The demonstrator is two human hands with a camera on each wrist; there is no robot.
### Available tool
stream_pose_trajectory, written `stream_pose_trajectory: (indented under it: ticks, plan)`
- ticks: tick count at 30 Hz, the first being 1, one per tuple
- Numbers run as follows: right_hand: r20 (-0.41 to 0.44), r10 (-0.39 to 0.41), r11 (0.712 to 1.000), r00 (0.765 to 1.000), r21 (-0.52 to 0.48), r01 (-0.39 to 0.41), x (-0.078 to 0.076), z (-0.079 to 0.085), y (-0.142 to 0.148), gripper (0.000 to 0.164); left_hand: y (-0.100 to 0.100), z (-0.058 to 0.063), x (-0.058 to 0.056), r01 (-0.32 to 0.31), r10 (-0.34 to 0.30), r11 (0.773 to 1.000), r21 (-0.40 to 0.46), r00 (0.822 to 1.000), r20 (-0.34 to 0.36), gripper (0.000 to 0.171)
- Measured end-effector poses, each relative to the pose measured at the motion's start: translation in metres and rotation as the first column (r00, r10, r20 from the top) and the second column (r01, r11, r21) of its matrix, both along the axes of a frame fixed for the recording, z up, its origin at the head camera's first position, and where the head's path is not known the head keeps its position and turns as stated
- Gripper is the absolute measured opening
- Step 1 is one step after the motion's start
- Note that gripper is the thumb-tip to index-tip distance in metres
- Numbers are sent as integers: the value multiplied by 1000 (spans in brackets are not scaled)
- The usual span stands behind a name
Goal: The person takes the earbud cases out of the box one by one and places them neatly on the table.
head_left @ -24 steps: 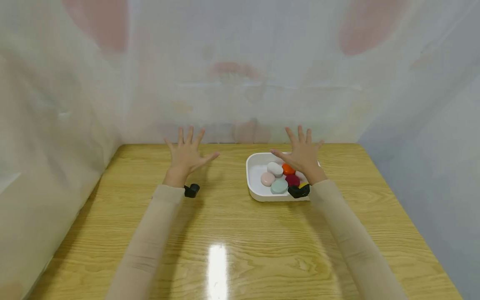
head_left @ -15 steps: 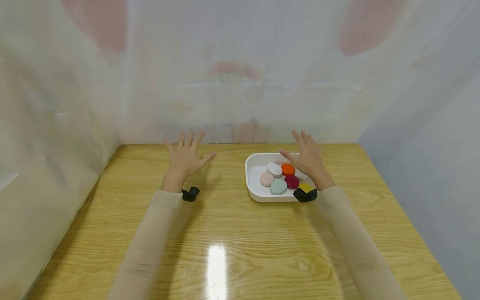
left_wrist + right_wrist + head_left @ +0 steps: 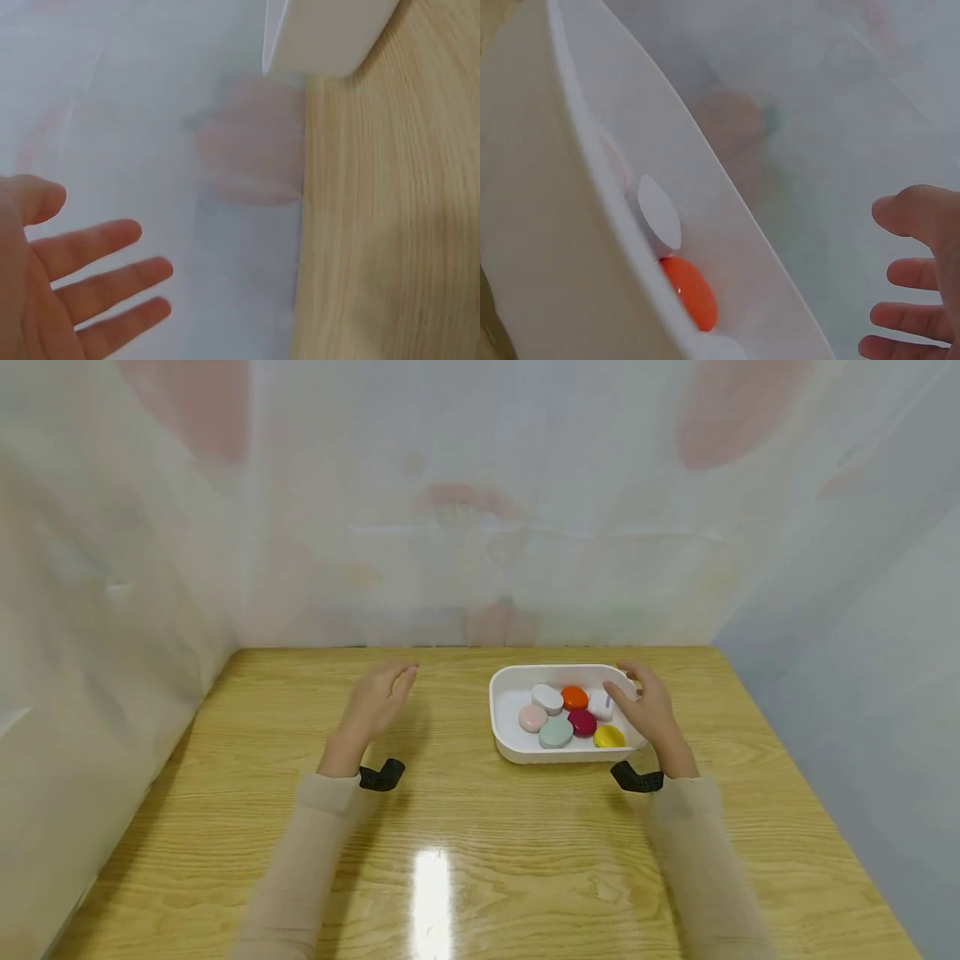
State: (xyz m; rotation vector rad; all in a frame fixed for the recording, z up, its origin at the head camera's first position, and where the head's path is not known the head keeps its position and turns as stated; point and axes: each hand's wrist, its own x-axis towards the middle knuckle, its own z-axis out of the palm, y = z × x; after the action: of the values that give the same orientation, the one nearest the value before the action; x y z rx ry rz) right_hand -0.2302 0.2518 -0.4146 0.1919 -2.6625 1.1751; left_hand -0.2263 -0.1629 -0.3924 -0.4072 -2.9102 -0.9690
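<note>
My left hand (image 3: 372,703) hovers over the left part of the table, holding nothing. In the left wrist view its fingers (image 3: 105,289) are spread and relaxed. My right hand (image 3: 651,708), also holding nothing, is at the right end of a white tray (image 3: 517,752), its thumb overlapping the tray. In the tray lie several smooth rounded pieces like soap bars or pebbles: a white one (image 3: 547,698), an orange one (image 3: 574,697), a pale pink one (image 3: 532,718), a pale green one (image 3: 556,732), a dark red one (image 3: 582,722), a yellow one (image 3: 609,737) and a white blocky one (image 3: 601,704).
The wooden table (image 3: 480,827) runs back to a pale printed sheet (image 3: 480,568) hanging behind it. More sheeting (image 3: 112,610) closes off the left side, and a grey-blue wall (image 3: 862,652) the right. A black wrist camera (image 3: 382,775) sits on the left wrist.
Both hands have lowered and drawn back, their spread fingers relaxing. The right hand has shifted right, uncovering the yellow piece and the white blocky one. The tray stays in place.
</note>
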Motion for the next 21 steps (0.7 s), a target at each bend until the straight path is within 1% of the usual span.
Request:
stream_pose_trajectory:
  ticks: [4, 7, 8, 12, 14, 15, 16, 18, 19, 21]
  plan:
    - [21, -86, 990, 996, -113, 88, 13, -10, 9, 45, 3, -6, 4, 60, -69, 994, 94, 994, 87, 58]
    - [44, -109, 976, 993, -186, 116, 22, -18, 15, 44, 6, -10, 7, 94, -109, 987, 130, 988, 111, 53]
    - [53, -106, 973, 993, -199, 115, 27, -17, 15, 43, 8, -11, 8, 103, -119, 985, 138, 986, 114, 51]
    - [98, -64, 960, 993, -264, 88, 32, -32, 21, 43, 19, -17, 9, 132, -153, 974, 186, 983, 100, 45]
    - [118, -22, 945, 993, -321, 59, 36, -39, 24, 44, 26, -20, 9, 156, -177, 965, 209, 980, 90, 42]
    - [126, -1, 936, 992, -349, 46, 36, -46, 28, 46, 30, -22, 8, 168, -190, 961, 221, 978, 83, 41]
    - [138, 19, 926, 990, -375, 34, 39, -47, 29, 48, 34, -23, 8, 177, -199, 957, 229, 977, 77, 40]
    - [132, 70, 906, 989, -423, -7, 43, -50, 31, 51, 42, -24, 9, 194, -217, 948, 251, 974, 68, 37]
    - [134, 100, 887, 986, -461, -28, 44, -51, 32, 54, 46, -25, 9, 204, -227, 943, 262, 972, 59, 35]
    - [138, 146, 858, 980, -511, -56, 47, -54, 34, 59, 53, -26, 9, 214, -235, 935, 281, 971, 45, 33]
